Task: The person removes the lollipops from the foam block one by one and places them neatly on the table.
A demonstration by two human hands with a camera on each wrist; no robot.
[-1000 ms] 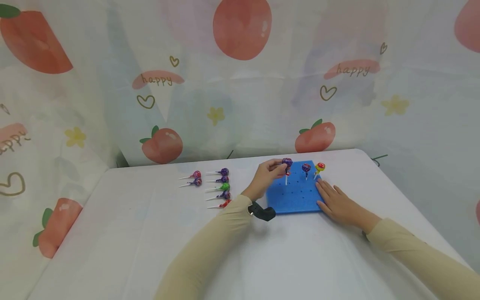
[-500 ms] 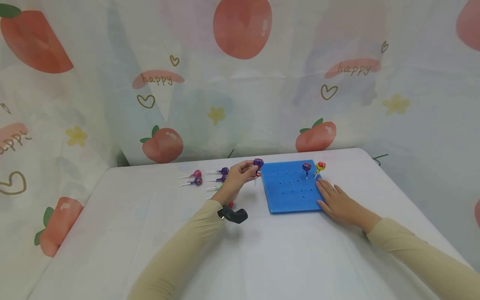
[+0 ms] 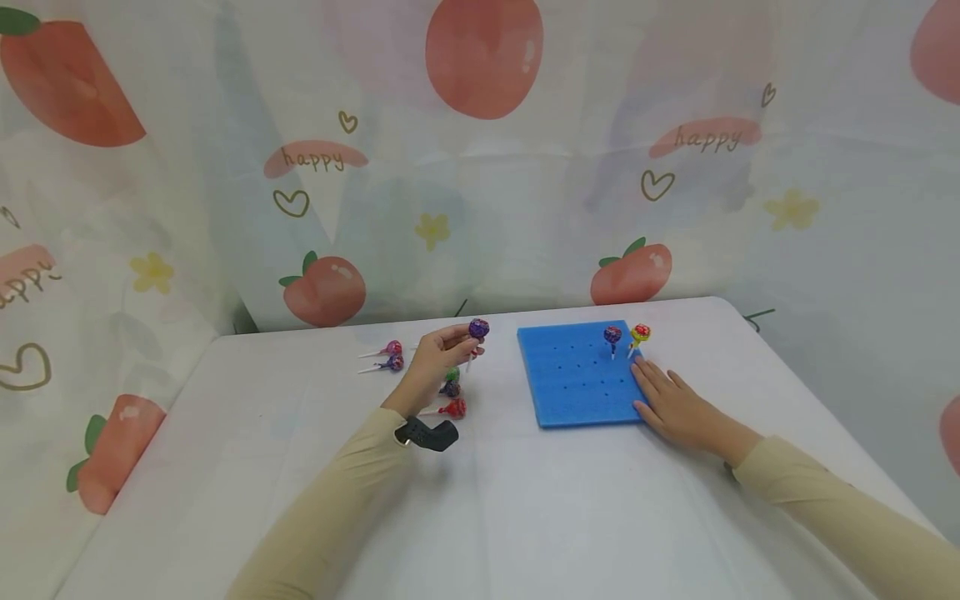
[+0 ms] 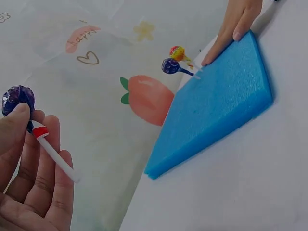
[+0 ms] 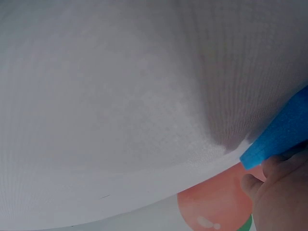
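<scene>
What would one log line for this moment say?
left hand: pinches purple lollipop | right hand: flat on blue foam board | board: two lollipops standing

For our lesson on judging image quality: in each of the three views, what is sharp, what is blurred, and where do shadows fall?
Head view: even, soft light, with a faint shadow under the left hand; the lollipop is small but clear. Left wrist view: the blue foam board is sharp, the near fingers slightly soft. Right wrist view: mostly blurred white tablecloth, dimmer toward the upper right.

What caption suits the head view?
Left hand holds a purple lollipop; right hand rests on blue foam board.
</scene>
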